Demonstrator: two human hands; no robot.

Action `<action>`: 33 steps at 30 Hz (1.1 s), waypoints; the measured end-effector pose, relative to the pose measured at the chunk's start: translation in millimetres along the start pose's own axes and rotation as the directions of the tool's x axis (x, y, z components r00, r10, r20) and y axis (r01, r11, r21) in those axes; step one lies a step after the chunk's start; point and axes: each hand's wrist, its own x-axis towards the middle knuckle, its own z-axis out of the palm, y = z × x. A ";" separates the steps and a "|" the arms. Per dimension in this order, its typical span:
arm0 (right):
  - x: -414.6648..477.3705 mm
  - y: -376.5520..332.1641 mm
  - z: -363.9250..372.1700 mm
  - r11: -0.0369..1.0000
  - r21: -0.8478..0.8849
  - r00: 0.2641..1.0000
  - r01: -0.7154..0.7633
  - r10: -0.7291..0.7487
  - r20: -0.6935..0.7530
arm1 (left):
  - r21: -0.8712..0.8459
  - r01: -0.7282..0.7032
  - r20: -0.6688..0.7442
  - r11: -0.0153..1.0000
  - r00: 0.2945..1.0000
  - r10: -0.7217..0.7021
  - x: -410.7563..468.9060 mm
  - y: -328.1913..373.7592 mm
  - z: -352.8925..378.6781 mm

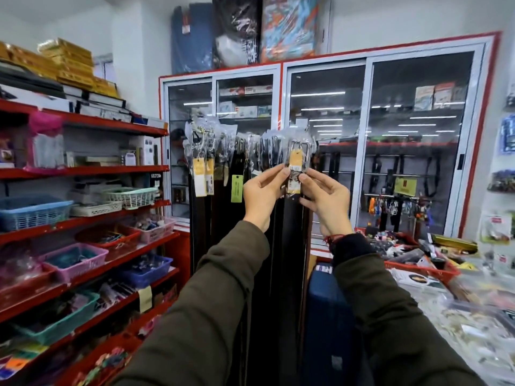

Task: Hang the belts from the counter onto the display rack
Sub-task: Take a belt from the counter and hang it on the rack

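Observation:
A row of dark belts in clear plastic hangs from the display rack in front of the glass cabinet, with yellow and green tags. Both hands are raised at the right end of the row. My left hand pinches the left edge of one black belt near its yellow tag. My right hand pinches the same belt just below the buckle from the right. The belt's strap hangs straight down between my sleeves. The rack's hook is hidden behind the plastic wrapping.
Red shelves with baskets and boxes fill the left side. A glass-door cabinet stands behind the rack. The counter at the right is covered with small goods and a red tray. A blue case stands below my right arm.

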 end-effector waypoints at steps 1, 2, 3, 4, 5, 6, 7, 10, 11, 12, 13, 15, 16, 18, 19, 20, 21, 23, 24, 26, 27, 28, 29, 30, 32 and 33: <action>4.4 -6.3 0.8 1.000 0.010 1.000 0.018 -0.018 -0.004 | -0.002 -0.012 0.006 1.000 1.000 0.012 4.4 5.9 6.1; 8.9 -12.3 1.7 0.999 0.018 0.999 0.039 -0.039 -0.008 | -0.005 -0.021 0.008 1.000 1.000 0.021 8.8 11.3 12.3; 13.2 -18.8 2.3 0.998 0.023 0.998 0.060 -0.059 -0.016 | -0.008 -0.023 0.008 1.000 1.000 0.023 12.7 16.3 18.0; 17.9 -24.2 3.1 0.997 0.030 0.997 0.077 -0.076 -0.024 | -0.016 -0.020 0.010 1.000 1.000 0.020 17.0 20.4 23.2; 22.2 -28.0 3.4 0.995 0.036 0.996 0.090 -0.089 -0.033 | -0.018 -0.013 0.014 1.000 1.000 0.013 20.1 23.8 27.4; 27.0 -30.5 3.1 0.994 0.039 0.994 0.099 -0.098 -0.041 | -0.015 -0.007 0.021 1.000 1.000 0.007 23.7 25.4 30.7; 30.6 -31.6 2.4 0.994 0.033 0.993 0.104 -0.102 -0.053 | -0.011 0.002 0.028 1.000 1.000 -0.002 26.3 26.7 33.2; 36.7 -29.4 0.1 0.995 0.028 0.993 0.097 -0.094 -0.070 | -0.010 0.034 0.038 0.999 0.999 -0.034 31.5 26.1 37.0; 37.9 -27.9 -1.0 0.995 0.038 0.994 0.090 -0.087 -0.070 | -0.007 0.046 0.039 0.999 0.998 -0.046 31.7 25.5 37.8; 38.5 -26.7 -1.8 0.996 0.044 0.994 0.083 -0.079 -0.074 | -0.007 0.059 0.037 0.998 0.998 -0.058 32.1 24.3 38.7; 39.6 -25.8 -3.2 0.996 0.044 0.994 0.075 -0.071 -0.077 | -0.010 0.073 0.036 0.997 0.997 -0.072 32.2 23.5 39.1; 43.7 -22.6 -6.1 0.998 0.024 0.996 0.055 -0.053 -0.071 | -0.028 0.101 0.033 0.994 0.994 -0.100 32.5 21.6 39.7; 45.9 -21.5 -7.3 0.999 0.001 0.997 0.047 -0.047 -0.067 | -0.037 0.114 0.028 0.993 0.993 -0.113 33.2 20.5 39.8; 49.0 -19.9 -8.5 0.998 -0.044 0.997 0.045 -0.048 -0.059 | -0.040 0.137 0.006 0.990 0.991 -0.136 34.2 18.1 39.5; 50.2 -18.4 -8.8 0.997 -0.061 0.997 0.044 -0.047 -0.055 | -0.045 0.148 -0.002 0.988 0.989 -0.148 34.3 17.0 39.2; 50.7 -16.7 -8.2 0.996 -0.075 0.998 0.044 -0.048 -0.049 | -0.056 0.158 -0.008 0.986 0.987 -0.158 34.5 15.7 38.8; 50.8 -15.0 -7.8 0.994 -0.093 0.998 0.049 -0.053 -0.045 | -0.057 0.159 -0.015 0.986 0.987 -0.160 34.6 14.0 37.7; 49.6 -11.3 -7.2 0.988 -0.136 0.996 0.073 -0.078 -0.038 | -0.029 0.126 -0.029 0.992 0.991 -0.127 34.8 9.3 35.7; 48.8 -8.8 -7.1 0.981 -0.169 0.994 0.094 -0.101 -0.036 | 0.002 0.092 -0.035 0.996 0.995 -0.092 35.3 6.5 34.8; 46.2 -4.0 -7.1 0.962 -0.237 0.988 0.136 -0.149 -0.038 | 0.103 0.006 -0.050 0.995 0.999 -0.001 38.8 -1.6 31.2; 44.8 -0.5 -7.6 0.949 -0.271 0.984 0.158 -0.176 -0.042 | 0.166 -0.039 -0.052 0.985 0.997 0.049 38.1 -4.6 29.4; 42.9 3.6 -8.2 0.933 -0.308 0.977 0.186 -0.209 -0.043 | 0.227 -0.080 -0.051 0.971 0.994 0.093 37.1 -8.0 27.4; 40.3 8.1 -9.5 0.908 -0.353 0.966 0.226 -0.255 -0.036 | 0.293 -0.121 -0.046 0.948 0.989 0.141 34.7 -10.6 25.1; 37.7 12.7 -11.1 0.869 -0.407 0.949 0.281 -0.314 -0.014 | 0.362 -0.169 -0.031 0.917 0.981 0.193 32.7 -13.7 22.5; 32.4 22.1 -15.1 0.761 -0.512 0.906 0.399 -0.413 0.092 | 0.473 -0.293 0.041 0.831 0.949 0.311 27.5 -18.5 15.5; 29.9 26.0 -16.8 0.711 -0.545 0.888 0.445 -0.429 0.165 | 0.503 -0.362 0.106 0.785 0.927 0.359 25.7 -20.1 11.8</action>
